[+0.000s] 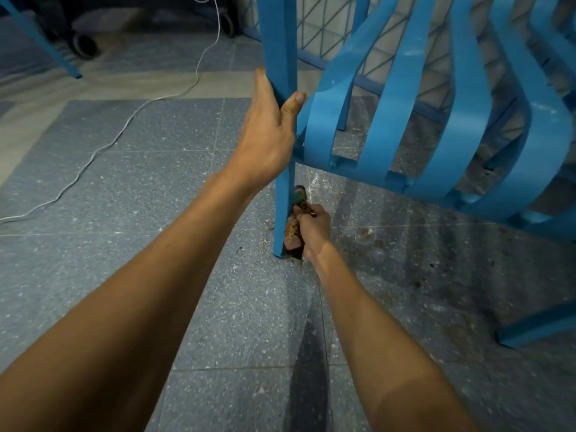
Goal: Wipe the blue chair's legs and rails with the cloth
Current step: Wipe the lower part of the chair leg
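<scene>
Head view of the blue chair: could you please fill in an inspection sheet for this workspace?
Surface: speckled grey tiled floor, stained and gritty near the leg's foot.
Job's things: blue chair; patterned cloth pressed against the lower chair leg.
Clutter: nothing seen.
Hands: left hand grips the chair leg higher up; right hand holds the cloth.
Cables: white cable trails across the floor, on the left.
Surroundings: blue mesh fence behind; dark wheels top left.

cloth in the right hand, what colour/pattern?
Orange-brown with dark spots, a green patch at the top; cloth shows only in the head view.
</scene>
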Demonstrator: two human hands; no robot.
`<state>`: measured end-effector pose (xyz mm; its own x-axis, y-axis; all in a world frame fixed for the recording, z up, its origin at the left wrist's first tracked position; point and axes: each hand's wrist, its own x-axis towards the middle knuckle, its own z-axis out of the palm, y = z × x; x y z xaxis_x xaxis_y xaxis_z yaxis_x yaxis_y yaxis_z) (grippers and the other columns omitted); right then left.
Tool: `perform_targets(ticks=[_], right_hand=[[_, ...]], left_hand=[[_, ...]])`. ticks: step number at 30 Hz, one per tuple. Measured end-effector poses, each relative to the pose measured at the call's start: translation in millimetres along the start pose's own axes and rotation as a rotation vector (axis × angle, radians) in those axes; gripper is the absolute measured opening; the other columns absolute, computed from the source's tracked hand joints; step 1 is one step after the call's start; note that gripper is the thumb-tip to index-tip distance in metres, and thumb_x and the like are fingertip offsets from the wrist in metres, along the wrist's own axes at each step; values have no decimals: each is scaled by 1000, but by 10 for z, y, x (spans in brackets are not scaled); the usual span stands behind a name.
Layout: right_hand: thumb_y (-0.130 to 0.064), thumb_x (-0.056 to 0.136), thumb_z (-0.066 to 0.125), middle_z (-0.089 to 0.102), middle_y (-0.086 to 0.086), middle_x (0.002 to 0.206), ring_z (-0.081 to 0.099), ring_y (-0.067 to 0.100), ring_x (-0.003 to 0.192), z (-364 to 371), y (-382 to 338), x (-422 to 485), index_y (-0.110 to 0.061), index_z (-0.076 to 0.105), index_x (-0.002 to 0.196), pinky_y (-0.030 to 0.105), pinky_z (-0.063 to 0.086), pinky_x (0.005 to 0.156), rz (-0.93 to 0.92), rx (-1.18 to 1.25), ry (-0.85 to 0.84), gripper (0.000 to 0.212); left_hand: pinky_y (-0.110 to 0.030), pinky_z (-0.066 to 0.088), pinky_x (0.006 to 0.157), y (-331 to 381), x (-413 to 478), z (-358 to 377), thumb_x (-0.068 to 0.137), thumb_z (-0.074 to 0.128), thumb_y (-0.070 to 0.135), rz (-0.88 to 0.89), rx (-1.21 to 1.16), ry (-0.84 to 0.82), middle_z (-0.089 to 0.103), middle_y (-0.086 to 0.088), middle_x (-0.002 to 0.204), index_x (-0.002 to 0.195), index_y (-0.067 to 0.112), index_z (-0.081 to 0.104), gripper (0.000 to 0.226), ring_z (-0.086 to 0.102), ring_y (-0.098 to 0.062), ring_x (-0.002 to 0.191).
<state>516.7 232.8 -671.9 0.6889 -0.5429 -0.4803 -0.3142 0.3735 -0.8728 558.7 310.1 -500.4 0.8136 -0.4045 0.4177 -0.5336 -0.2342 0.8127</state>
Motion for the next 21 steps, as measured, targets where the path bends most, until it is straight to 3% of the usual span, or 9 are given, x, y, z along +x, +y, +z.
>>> perform_targets(ticks=[3, 9, 12, 16, 19, 21], right_hand=[[-6, 91, 58, 68, 15, 99, 68, 26, 85, 34, -120, -38, -12, 59, 93, 38, 58, 76, -26, 31, 14, 7], [-7, 89, 64, 70, 13, 101, 68, 23, 87, 31, -461, -146, -14, 60, 90, 38, 57, 80, -197, 204, -51, 7], [-8, 89, 64, 68, 15, 102, 67, 24, 85, -35, -120, -127, -10, 57, 99, 36, 58, 75, -50, 133, -59, 12], [-1, 89, 63, 66, 15, 97, 65, 21, 75, -87, 136, -66, -7, 55, 99, 35, 58, 68, 154, 187, -84, 14], [-4, 88, 64, 66, 13, 94, 65, 22, 75, -83, 95, 5, -9, 57, 93, 39, 58, 72, 215, 217, -115, 10], [-5, 88, 65, 67, 14, 97, 65, 22, 76, -68, 25, 16, -7, 58, 99, 40, 57, 75, 193, 216, -119, 14]], left_hand=[[-42, 49, 90, -8, 1, -4, 99, 40, 33, -15, 1, 0, 54, -12, 114, 115, 24, 27, 23, 56, -21, 103], [-35, 48, 92, 13, -2, -10, 99, 41, 31, -29, -10, 1, 53, -8, 116, 117, 22, 30, 23, 54, -18, 106], [-28, 48, 89, 18, -18, -13, 100, 41, 31, -22, -9, -3, 52, -7, 114, 116, 23, 29, 22, 53, -15, 104], [-32, 49, 88, 23, -8, -24, 100, 42, 30, -21, 1, -2, 52, -5, 108, 114, 21, 30, 20, 54, -17, 101], [-35, 49, 91, 27, -11, -18, 100, 41, 29, -31, -9, -5, 52, -7, 109, 115, 20, 30, 21, 55, -17, 102], [-39, 49, 92, 24, -13, -10, 100, 41, 30, -37, -14, -3, 53, -10, 112, 116, 19, 31, 22, 55, -19, 104]])
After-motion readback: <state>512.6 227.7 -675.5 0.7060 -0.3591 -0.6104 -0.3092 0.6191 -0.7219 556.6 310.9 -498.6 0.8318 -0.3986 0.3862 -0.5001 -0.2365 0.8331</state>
